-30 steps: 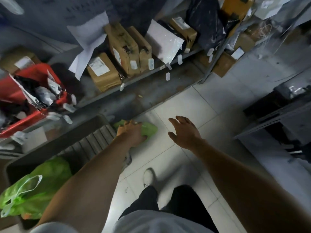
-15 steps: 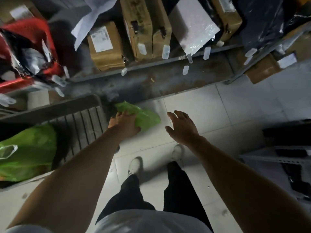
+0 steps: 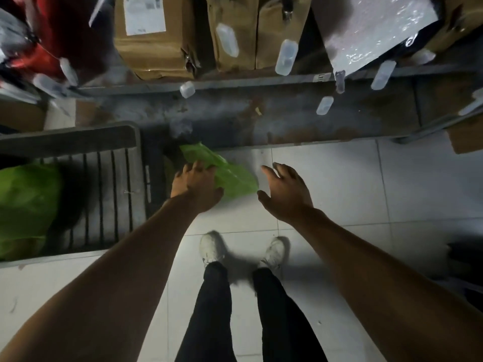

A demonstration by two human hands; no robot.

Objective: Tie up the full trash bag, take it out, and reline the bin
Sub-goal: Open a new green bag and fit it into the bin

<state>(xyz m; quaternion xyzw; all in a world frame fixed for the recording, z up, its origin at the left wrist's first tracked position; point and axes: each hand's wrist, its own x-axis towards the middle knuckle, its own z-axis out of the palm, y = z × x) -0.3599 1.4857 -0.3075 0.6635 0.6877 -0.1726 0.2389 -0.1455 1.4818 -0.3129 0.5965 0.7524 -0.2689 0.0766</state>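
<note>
Pale floor tiles (image 3: 339, 194) fill the near and right part of a dim storeroom, seen from above by a person looking down at their own arms, dark trousers and white shoes (image 3: 211, 248). Along the far side runs a metal shelf (image 3: 261, 82) loaded with cardboard boxes (image 3: 154, 35). At the left stands a dark slatted bin (image 3: 104, 178) holding a filled green trash bag (image 3: 26, 207).

Just right of the bin, the left hand (image 3: 194, 188) grips a loose green bag (image 3: 230, 176), fingers curled into its crumpled plastic; this looks like the fresh liner. The right hand (image 3: 286, 193) hovers just beside the liner, fingers spread and relaxed, holding nothing.

The step appears to be opening the liner. It would go best if the right hand took the free edge opposite the left, found the mouth, and shook the plastic apart before reaching the bin.
</note>
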